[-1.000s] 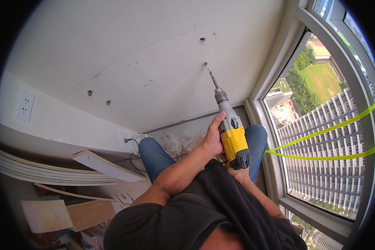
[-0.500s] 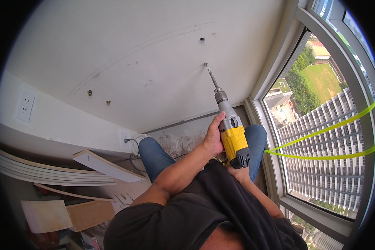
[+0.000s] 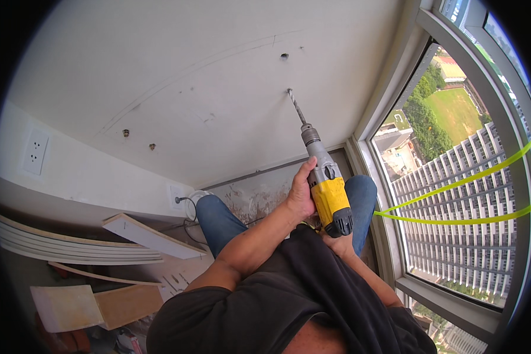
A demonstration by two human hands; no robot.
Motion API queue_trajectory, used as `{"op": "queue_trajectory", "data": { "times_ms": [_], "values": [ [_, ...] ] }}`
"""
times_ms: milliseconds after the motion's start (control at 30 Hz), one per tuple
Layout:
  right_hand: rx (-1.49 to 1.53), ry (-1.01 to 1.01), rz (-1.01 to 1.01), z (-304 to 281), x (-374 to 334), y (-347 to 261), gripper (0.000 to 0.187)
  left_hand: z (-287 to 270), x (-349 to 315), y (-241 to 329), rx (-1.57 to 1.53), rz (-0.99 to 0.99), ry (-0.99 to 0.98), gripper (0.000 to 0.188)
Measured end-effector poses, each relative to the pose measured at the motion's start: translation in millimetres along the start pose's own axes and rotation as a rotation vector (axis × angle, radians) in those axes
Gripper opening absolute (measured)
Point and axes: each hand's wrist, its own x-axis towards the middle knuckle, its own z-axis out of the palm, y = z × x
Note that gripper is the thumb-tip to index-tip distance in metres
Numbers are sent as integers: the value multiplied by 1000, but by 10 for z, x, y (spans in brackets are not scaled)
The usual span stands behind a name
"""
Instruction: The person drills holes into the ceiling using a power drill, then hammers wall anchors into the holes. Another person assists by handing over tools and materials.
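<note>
The left hand [image 3: 301, 192] grips the rounded yellow-grey drill [image 3: 331, 196], whose spiral metal bit [image 3: 296, 107] meets the smooth white wall [image 3: 230, 94] toward its right edge. The right hand [image 3: 338, 243] is half hidden; its grip, I cannot tell.

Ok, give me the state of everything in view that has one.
Left grip: wrapped around the drill.
Right grip: at the drill's rear, mostly hidden.
Drill: held, aimed at the wall; spinning unclear.
Drill bit: tip at the wall, depth unclear.
Upper hole: open.
Left socket: nothing plugged in.
Lower socket: plugged in.
Straps: strung across the window.
</note>
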Motion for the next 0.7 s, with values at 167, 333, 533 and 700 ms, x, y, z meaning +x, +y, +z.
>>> {"op": "queue_trajectory", "data": {
  "times_ms": [167, 333, 533, 700],
  "values": [
    [22, 23, 4, -2, -5, 46, 35, 9, 7, -2, -1, 6, -4, 61],
    [6, 23, 9, 22, 23, 2, 38, -6, -8, 16, -74, -28, -37, 59],
    [-36, 31, -46, 13, 56, 11, 39, 25, 9, 37, -61, 10, -33, 62],
    [-72, 117, -18, 70, 73, 106, 36, 39, 23, 54, -16, 24, -32, 70]
  ]
}}
